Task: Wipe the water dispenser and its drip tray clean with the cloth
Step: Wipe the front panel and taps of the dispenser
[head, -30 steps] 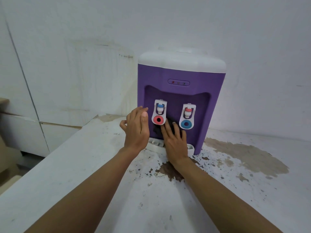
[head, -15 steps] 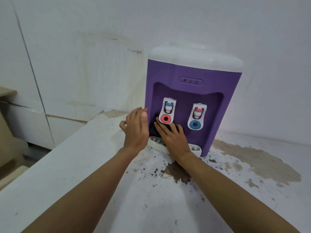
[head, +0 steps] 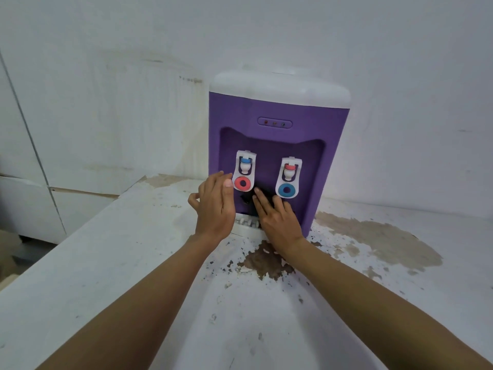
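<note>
cloth (head: pixel 246 201): dark wad, pinned against the back wall of the tap recess by the right hand (head: pixel 277 220). The fingers of that hand are straight and fanned out, pressing flat, not pinching. The cloth's outline is hard to separate from the shadowed recess, so most of it is probably under the fingers. It looks bunched, with no readable long axis.

water dispenser (head: pixel 277 108): directly ahead of both hands and touched by both. It stands upright, long axis vertical, tap face pointing back at the person. The left hand (head: pixel 216 206) lies flat on the left front edge, fingers straight and together, thumb apart, holding nothing. I read it as bracing the unit.

drip tray (head: pixel 244 226): seated at the foot of the front, just below the right fingertips and between the two hands. The right palm covers its right half. Its long axis runs left to right across the front.

red-disc tap (head: pixel 244 172) is just beyond the left fingertips. blue-disc tap (head: pixel 288 178) is above the right knuckles.

Progress, my call: mid-job. The wipe is in the recess under the taps. Tray grille, taps, purple front, white lid (head: pixel 277 86) and sides show no sign either way, so treat them as to do.

tabletop (head: pixel 133 263) lies under both forearms: white, paint flaked, with a brown bare patch (head: pixel 266 261) on the person's side of the right wrist.
</note>
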